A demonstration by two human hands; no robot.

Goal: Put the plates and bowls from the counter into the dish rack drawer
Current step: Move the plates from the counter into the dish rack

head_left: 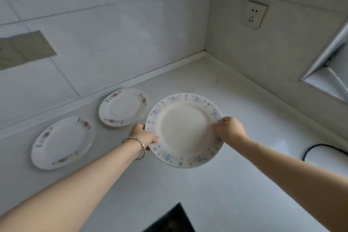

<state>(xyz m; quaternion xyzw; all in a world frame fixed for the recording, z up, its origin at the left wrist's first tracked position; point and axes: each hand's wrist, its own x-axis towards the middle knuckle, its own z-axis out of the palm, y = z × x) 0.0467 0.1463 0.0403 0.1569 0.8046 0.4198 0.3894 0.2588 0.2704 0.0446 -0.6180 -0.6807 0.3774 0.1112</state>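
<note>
Both hands, left [143, 135] and right [228, 128], grip the blue-patterned plate's [183, 128] opposite rims.

I count three round white plates, all face up. The blue-patterned plate [185, 130] has a rim dotted with pale blue flowers. The left hand [143, 135] grips its left rim and the right hand [230, 128] pinches its right rim. I cannot tell whether it clears the counter [244, 118]. The small red-flowered plate [122, 107] lies flat just beside it, near the wall [113, 43]. The large red-flowered plate [63, 142] lies flat further left, apart from both.
</note>
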